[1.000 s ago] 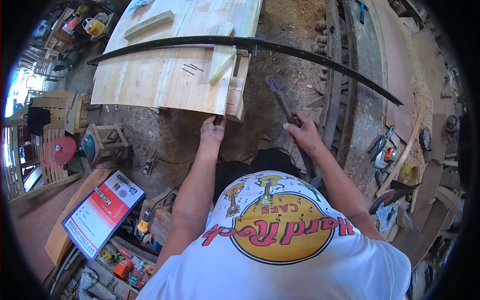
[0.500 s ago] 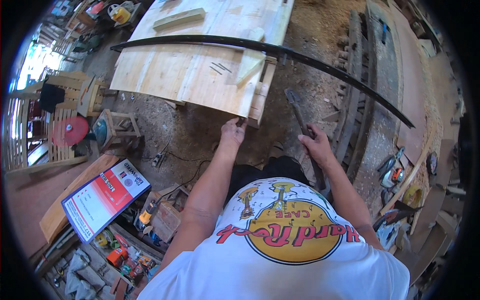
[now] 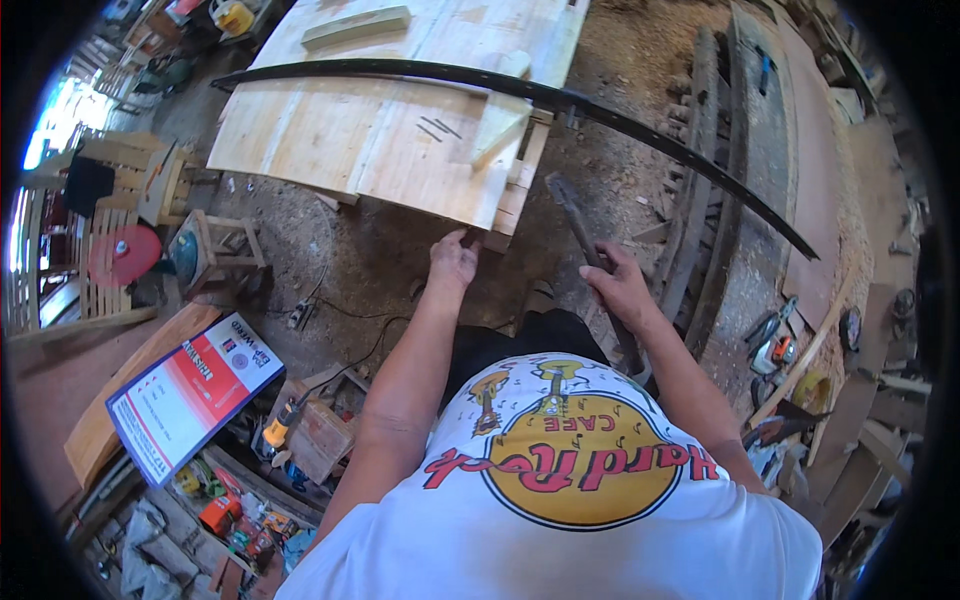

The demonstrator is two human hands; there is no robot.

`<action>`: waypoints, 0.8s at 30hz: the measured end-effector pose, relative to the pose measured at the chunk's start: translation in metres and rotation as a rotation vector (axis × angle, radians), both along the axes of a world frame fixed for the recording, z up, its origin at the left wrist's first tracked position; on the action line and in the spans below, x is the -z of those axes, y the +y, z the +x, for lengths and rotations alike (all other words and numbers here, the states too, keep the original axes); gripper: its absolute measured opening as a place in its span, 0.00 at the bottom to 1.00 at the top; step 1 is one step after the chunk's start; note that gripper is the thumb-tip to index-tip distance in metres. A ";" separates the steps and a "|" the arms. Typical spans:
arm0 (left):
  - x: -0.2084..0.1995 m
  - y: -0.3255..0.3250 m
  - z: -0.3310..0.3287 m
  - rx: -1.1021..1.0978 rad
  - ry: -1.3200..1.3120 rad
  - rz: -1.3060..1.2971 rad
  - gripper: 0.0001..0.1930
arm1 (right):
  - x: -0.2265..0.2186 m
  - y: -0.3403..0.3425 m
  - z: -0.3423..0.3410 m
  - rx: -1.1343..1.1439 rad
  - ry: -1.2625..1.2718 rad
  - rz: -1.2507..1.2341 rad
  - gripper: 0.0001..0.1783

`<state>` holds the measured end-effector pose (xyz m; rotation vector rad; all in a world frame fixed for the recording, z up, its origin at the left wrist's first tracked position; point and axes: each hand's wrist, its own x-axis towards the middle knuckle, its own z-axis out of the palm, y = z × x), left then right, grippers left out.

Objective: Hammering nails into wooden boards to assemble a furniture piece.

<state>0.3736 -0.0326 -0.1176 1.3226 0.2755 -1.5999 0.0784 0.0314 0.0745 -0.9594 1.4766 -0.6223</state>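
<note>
The light wooden panel (image 3: 300, 140) lies in front of me, its near right corner at the fingertips of my left hand (image 3: 455, 262). Those fingers are closed at the panel's edge, and what they pinch is hidden. My right hand (image 3: 618, 285) is wrapped round a long dark metal bar tool (image 3: 577, 222). The tool slants up and left, its flattened far end beside the panel and its lower end near my right thigh. Several dark nails (image 3: 437, 129) rest on the panel, left of a pale triangular wood piece (image 3: 500, 135).
A long black metal bar (image 3: 400, 68) crosses over the panel and reaches far right. A wood block (image 3: 356, 27) lies beyond it. Heavy planks (image 3: 735, 200) and a power tool (image 3: 775, 350) lie right. At left are a stool (image 3: 222, 255), a printed sheet (image 3: 195, 395) and a cord (image 3: 350, 312).
The right hand and its bar tool have shifted slightly left, the tool's far end now nearer the panel. My left hand stays at the corner. The whole view has shifted a little.
</note>
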 end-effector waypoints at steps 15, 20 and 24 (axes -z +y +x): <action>-0.025 0.002 0.013 -0.115 0.079 -0.138 0.10 | 0.013 0.014 -0.030 0.079 -0.026 0.065 0.28; -0.029 0.004 0.009 -0.171 0.059 -0.125 0.09 | 0.020 0.012 -0.029 0.113 -0.067 0.041 0.29; -0.027 0.004 0.007 -0.161 0.079 -0.150 0.08 | 0.017 0.007 -0.024 0.077 -0.089 0.041 0.25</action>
